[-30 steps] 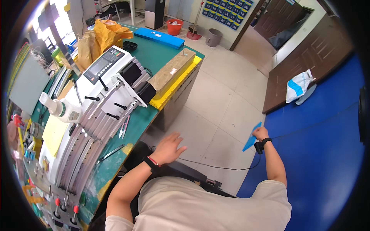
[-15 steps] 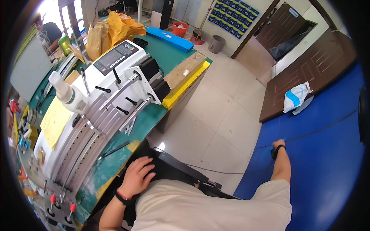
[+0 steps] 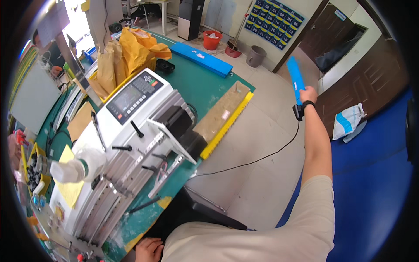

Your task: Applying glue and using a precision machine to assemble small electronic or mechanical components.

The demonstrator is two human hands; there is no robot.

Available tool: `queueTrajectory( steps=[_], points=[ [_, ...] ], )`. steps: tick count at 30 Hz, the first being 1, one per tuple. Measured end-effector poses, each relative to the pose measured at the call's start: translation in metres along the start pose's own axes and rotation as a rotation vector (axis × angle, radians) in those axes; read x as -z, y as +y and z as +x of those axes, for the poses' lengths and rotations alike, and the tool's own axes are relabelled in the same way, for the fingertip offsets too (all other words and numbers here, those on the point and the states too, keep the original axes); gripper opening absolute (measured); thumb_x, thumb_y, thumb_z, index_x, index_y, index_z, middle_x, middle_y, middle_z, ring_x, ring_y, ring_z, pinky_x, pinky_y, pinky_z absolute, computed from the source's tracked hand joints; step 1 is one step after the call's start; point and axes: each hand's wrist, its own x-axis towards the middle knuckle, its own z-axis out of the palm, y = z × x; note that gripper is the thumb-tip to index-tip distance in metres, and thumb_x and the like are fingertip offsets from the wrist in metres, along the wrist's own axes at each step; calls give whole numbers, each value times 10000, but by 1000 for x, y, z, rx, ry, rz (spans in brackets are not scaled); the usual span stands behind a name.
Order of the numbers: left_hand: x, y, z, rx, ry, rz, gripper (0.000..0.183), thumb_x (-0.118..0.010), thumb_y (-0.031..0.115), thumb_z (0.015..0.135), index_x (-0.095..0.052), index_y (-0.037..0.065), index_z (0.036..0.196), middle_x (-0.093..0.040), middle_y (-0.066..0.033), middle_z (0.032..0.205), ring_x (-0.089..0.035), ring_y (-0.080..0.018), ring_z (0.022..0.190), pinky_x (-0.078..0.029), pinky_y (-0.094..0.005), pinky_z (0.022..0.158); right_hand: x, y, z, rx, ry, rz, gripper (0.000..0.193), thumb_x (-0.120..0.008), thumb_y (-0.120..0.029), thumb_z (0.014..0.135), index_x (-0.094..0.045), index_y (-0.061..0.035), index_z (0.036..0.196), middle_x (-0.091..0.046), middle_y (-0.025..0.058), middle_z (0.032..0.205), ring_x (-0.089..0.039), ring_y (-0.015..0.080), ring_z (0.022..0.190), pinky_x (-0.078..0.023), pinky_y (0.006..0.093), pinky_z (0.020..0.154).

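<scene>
My right hand (image 3: 309, 95) is wrapped round a long flat blue bar with a black end (image 3: 296, 75), which is raised over the floor at arm's length. A thin black cord (image 3: 262, 160) hangs from the black end and runs back to the workbench edge. At the lower edge of the head view, my left hand (image 3: 149, 250) rests beside the black seat with its fingers lying side by side and bent, and no object shows in it. Part of that hand is cut off by the picture.
A white machine with keypad and rails (image 3: 131, 102) stands on the green workbench (image 3: 183, 83). A plastic bottle (image 3: 83, 166) lies tilted across it. Behind are yellow bags (image 3: 139, 48) and a long blue box (image 3: 200, 59). A blue surface (image 3: 371, 187) with a white packet (image 3: 348, 121) is at right.
My right hand has lifted the blue bar from over the blue surface, up and forward. My left hand has drawn back toward the lower edge. The view has shifted.
</scene>
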Motion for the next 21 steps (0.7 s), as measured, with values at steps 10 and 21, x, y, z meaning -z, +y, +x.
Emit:
queueTrajectory(
  steps=[10,21],
  points=[
    [-31,-20,8,190,126,-17,123,-798,96,959,-799,16,1052,-796,-171,1139,-764,-388,975,-624,-447,880,-42,-276,17,534,6,41,205,-677,-169,919,-784,-87,1074,-700,180,1147,-679,399,1137,-578,523,966],
    [-31,-15,25,341,42,-55,150,-757,131,994,-806,34,1098,-797,-180,1127,-759,-412,948,-605,-468,866,-109,-376,-74,1104,-380,199,455,-851,-372,823,-767,-157,1215,-690,145,1210,-618,361,1284,-541,494,1062]
  ],
)
